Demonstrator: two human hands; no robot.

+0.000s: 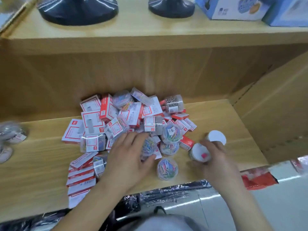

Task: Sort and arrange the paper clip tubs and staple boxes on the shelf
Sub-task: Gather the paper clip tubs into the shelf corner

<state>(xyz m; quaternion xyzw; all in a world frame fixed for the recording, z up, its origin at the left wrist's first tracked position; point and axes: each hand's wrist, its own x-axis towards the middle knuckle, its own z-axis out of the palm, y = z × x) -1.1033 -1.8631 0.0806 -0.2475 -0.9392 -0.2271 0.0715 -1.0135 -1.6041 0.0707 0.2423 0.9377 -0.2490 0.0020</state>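
Nearest, by the front lip of the shelf: loose tub upright between both wrists, apt to be swept off the edge by a forearm. Left hand curled round coloured-clip tub at the heap's near edge. Right hand clasping white-ended tub; white-capped tub just behind its fingers. Beyond: heap of staple boxes, likely to slump once tubs come out; silver-clip tub lying on its rear.

Bright, even light; soft overall, edges bowed, left margin perhaps motion-blurred.
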